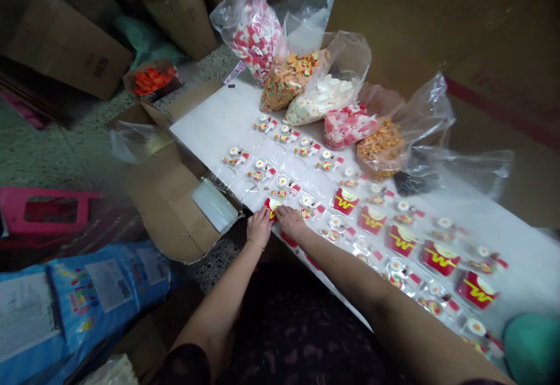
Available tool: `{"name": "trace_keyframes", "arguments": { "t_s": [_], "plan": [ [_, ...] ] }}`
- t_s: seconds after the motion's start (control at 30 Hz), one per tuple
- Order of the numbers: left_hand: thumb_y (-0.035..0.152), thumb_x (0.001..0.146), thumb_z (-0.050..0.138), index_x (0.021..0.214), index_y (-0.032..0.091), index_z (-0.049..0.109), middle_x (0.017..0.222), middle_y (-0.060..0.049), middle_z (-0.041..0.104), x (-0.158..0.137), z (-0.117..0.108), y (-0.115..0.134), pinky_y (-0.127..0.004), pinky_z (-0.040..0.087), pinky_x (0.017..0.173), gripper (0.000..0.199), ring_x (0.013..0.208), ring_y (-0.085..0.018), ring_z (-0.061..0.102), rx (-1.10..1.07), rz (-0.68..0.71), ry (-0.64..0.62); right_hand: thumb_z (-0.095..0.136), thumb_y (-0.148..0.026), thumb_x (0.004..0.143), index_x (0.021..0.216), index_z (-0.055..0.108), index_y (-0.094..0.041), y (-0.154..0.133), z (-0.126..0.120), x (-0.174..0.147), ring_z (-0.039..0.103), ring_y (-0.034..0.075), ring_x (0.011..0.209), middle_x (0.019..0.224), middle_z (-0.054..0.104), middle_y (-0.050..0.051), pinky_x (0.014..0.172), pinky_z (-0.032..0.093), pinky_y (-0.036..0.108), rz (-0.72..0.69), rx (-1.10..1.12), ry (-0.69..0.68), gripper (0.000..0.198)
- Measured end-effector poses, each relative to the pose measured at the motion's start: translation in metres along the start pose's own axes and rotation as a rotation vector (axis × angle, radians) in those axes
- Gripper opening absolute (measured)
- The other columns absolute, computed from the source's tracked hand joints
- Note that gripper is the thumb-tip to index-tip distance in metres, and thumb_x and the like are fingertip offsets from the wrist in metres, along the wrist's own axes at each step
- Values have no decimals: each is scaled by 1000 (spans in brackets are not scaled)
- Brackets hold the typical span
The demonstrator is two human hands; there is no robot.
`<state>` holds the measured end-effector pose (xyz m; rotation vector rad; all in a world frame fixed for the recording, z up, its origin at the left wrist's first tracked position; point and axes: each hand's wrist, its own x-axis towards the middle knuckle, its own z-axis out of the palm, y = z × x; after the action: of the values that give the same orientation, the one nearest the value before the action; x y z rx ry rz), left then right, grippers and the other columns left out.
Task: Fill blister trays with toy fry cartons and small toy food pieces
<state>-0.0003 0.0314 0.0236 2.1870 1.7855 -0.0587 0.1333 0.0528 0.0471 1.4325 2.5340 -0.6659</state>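
Note:
At the table's near edge, my left hand (259,227) has its fingers closed on one side of a small red fries-box piece (272,204) with a yellow zigzag. The fingers of my right hand (291,221) are bent in against the other side of it, so both hands cover most of the piece. Around them lie rows of clear plastic trays (282,185) holding tiny toy foods, among them fried eggs. More red fries-box pieces (345,201) rest on the trays to the right, and others (289,239) show partly under my right forearm.
Clear bags of small pieces, such as a pink-and-white bag (258,38) and an orange bag (381,149), line the far side of the white table (201,122). An open cardboard box (168,198) stands left, near a pink stool (52,213) and blue sacks (109,286).

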Motion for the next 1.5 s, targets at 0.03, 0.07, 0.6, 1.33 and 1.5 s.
{"name": "trace_keyframes", "arguments": {
  "t_s": [0.03, 0.07, 0.6, 1.33, 1.5],
  "plan": [
    [24, 85, 40, 120, 17, 48, 128, -10, 48, 2, -1, 1, -38, 38, 84, 37, 106, -23, 47, 17, 0, -24, 35, -11, 83, 118, 49, -8, 0, -1, 1, 45, 24, 110, 118, 52, 16, 95, 32, 35, -5, 6, -3, 38],
    [23, 86, 37, 119, 16, 49, 126, -11, 49, 3, -2, 2, -38, 37, 84, 36, 105, -23, 48, 32, -4, -46, 36, -11, 83, 117, 50, -8, 1, -2, 3, 45, 23, 109, 116, 52, 16, 95, 31, 35, -13, 10, -9, 37],
    [16, 79, 45, 93, 12, 61, 93, -13, 63, 17, -31, 14, -31, 41, 79, 21, 88, -21, 59, -9, -58, -116, 38, -28, 84, 102, 63, -22, 65, 6, -207, 62, 20, 90, 101, 66, 6, 78, 49, 33, 322, 569, 289, 31],
    [23, 80, 47, 93, 19, 63, 92, -6, 65, -114, 56, 323, -29, 49, 75, 21, 83, -15, 60, -601, 483, -118, 54, -46, 58, 81, 66, -15, 185, 74, -635, 62, 23, 63, 68, 66, 9, 58, 48, 35, 1565, 759, 1169, 41],
    [26, 80, 47, 90, 18, 64, 87, -6, 65, -148, 71, 421, -28, 49, 70, 22, 76, -15, 60, -653, 658, -211, 45, -38, 68, 83, 68, -9, 253, 78, -697, 60, 22, 74, 83, 67, 14, 66, 45, 33, 1663, 531, 1124, 40]
  ]
}}
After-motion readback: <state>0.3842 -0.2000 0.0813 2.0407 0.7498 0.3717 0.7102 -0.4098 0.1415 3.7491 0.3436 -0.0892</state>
